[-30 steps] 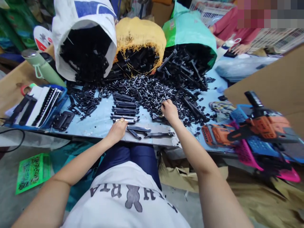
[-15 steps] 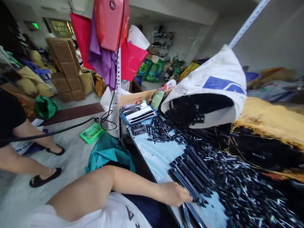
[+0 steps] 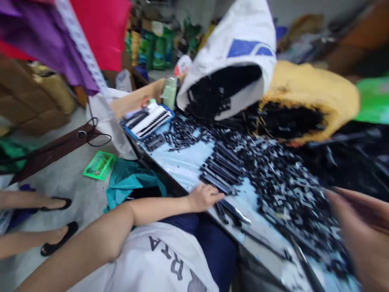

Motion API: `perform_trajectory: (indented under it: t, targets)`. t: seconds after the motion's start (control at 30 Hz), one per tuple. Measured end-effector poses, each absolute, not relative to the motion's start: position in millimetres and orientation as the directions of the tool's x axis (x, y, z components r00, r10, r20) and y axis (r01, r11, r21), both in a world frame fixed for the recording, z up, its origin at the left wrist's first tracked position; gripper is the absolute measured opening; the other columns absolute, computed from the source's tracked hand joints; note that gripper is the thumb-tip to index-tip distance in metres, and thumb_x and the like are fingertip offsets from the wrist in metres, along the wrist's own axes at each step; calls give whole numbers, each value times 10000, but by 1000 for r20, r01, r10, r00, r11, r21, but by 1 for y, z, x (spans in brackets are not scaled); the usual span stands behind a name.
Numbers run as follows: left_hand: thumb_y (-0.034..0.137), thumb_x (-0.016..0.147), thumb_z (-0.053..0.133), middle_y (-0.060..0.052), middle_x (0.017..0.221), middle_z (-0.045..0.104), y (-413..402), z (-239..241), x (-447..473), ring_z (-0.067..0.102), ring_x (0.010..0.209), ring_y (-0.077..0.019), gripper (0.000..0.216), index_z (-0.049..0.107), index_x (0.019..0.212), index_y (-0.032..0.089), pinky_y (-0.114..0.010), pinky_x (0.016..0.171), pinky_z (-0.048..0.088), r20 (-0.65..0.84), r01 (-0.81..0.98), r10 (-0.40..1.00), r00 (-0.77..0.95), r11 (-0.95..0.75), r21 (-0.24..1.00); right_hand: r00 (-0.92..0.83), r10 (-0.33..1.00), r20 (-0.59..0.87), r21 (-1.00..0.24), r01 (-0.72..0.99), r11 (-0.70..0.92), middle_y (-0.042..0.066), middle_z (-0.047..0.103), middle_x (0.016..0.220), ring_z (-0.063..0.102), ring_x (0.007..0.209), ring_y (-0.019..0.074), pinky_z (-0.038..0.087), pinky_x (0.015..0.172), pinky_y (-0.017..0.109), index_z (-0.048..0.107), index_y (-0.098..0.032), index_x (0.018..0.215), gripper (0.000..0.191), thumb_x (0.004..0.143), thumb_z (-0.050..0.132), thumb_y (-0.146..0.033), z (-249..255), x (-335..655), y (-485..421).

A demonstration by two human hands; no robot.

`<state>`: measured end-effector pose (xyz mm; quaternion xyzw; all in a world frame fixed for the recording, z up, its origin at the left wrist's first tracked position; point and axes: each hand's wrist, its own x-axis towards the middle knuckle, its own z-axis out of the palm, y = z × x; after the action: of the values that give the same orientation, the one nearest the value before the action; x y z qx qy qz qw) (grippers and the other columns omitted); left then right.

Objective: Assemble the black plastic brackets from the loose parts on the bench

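My left hand [image 3: 206, 198] rests at the near edge of the blue-topped table with its fingers curled together. Whatever lies inside its fingers is hidden. Just beyond it, a row of long black plastic strips [image 3: 223, 168] lies side by side. A loose dark strip with a shiny end [image 3: 235, 211] extends from beside the fingers. At the right edge, my right hand [image 3: 360, 239] is smeared by motion, and its fingers cannot be made out. Between the hands spreads a large heap of small black plastic parts [image 3: 282, 178].
A white sack [image 3: 243, 24] and a yellow sack [image 3: 319, 87] open onto the table, black parts inside. A blue tray [image 3: 168, 115] and green bottle [image 3: 169, 92] stand at the far end. A teal bag [image 3: 127, 182] sits below; another person's legs [image 3: 33, 239] are at left.
My view has swung right and down, bringing my right hand and more of the parts heap into sight. My left hand stays beside the row of strips.
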<state>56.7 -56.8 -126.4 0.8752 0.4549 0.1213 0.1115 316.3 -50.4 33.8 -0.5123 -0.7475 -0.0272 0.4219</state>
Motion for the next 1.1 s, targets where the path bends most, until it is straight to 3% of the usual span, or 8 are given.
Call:
perform_trajectory:
  t: [0.07, 0.2, 0.33, 0.63, 0.77, 0.9, 1.03, 1.1]
  targets:
    - [285, 939, 340, -81, 1138, 584, -61, -134, 64, 513, 1090, -186, 344, 595, 1169, 263, -361, 899, 413, 178, 707, 791, 586, -606, 363, 14, 790, 613, -437, 839, 324, 76, 655, 882, 626, 722, 233, 484, 610, 376, 655, -310, 1040, 261, 835, 600, -462, 16, 316, -75]
    - [238, 929, 376, -59, 1025, 626, -56, -143, 65, 531, 1024, -164, 322, 614, 1144, 261, -328, 859, 412, 357, 606, 766, 535, -642, 469, -64, 872, 486, -516, 784, 345, 32, 659, 814, 626, 699, 163, 516, 636, 277, 663, -203, 869, 252, 864, 578, -441, -35, 307, -101]
    - [211, 922, 386, -66, 1001, 627, -54, -150, 64, 535, 991, -166, 323, 599, 1165, 232, -330, 856, 419, 415, 557, 745, 523, -667, 495, -54, 904, 424, -561, 768, 310, 30, 655, 790, 619, 687, 140, 507, 637, 243, 654, -166, 825, 251, 884, 562, -393, -71, 313, -115]
    - [246, 893, 448, -97, 1110, 602, -66, -136, 83, 496, 1128, -218, 278, 605, 1117, 200, -425, 999, 318, 502, 555, 658, 562, -750, 361, -153, 902, 403, -464, 816, 346, 65, 642, 911, 608, 822, 142, 490, 745, 245, 648, -150, 890, 235, 941, 458, -280, -85, 326, -125]
    - [342, 904, 427, -119, 1201, 549, -68, -122, 113, 444, 1178, -244, 383, 512, 1221, 144, -433, 1046, 247, 396, 410, 489, 778, -871, 270, -214, 896, 388, -397, 839, 372, 85, 633, 980, 592, 901, 151, 480, 811, 263, 645, -146, 970, 280, 968, 401, -284, -104, 327, -131]
    - [482, 858, 470, -173, 1148, 538, -66, -114, 137, 466, 1086, -285, 569, 445, 1256, 76, -414, 929, 328, 174, 437, 493, 853, -855, 279, -274, 883, 381, -377, 826, 419, 118, 585, 1110, 547, 1013, 166, 449, 893, 290, 593, -122, 1130, 333, 978, 381, -330, -124, 333, -141]
    - [493, 854, 477, -164, 1106, 547, -62, -114, 139, 477, 1035, -274, 576, 439, 1257, 84, -375, 883, 334, 93, 427, 457, 884, -873, 237, -357, 921, 159, -245, 889, 387, 138, 494, 1240, 493, 1081, 219, 416, 896, 345, 495, -153, 1284, 466, 935, 454, -459, -128, 346, -144]
    - [473, 869, 462, -179, 1128, 538, -59, -115, 137, 478, 1029, -273, 588, 405, 1296, 72, -371, 857, 340, 103, 428, 452, 886, -882, 197, -334, 939, 80, -107, 934, 341, 157, 540, 1145, 520, 1002, 249, 417, 815, 342, 554, -128, 1208, 541, 885, 493, -557, -128, 353, -142]
